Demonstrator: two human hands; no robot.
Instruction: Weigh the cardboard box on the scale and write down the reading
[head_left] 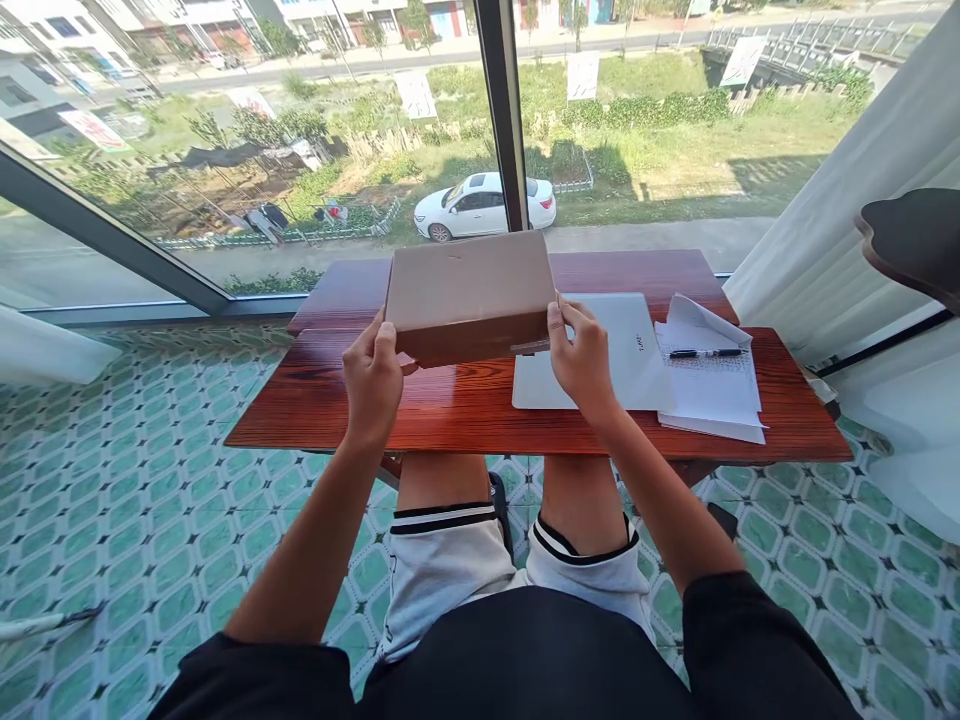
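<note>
A closed brown cardboard box (pixel 472 285) is held up between my two hands, above the wooden table. My left hand (pixel 375 375) grips its left end, thumb on the near corner and fingers around the side and underneath. At the opposite end, my right hand (pixel 581 350) is closed on the near right corner, thumb on the front edge. The box is slightly tilted, its top and front faces showing. Behind and below my right hand lies a closed silver laptop (pixel 622 350), partly hidden by that hand.
The reddish-brown table (pixel 315 410) stands against a large window. Right of the laptop, a black pen (pixel 705 353) rests on papers (pixel 712 395). A white curtain (pixel 832 170) and a dark curved chair part (pixel 915 240) are at the right. Green tiles (pixel 150 500) cover the floor.
</note>
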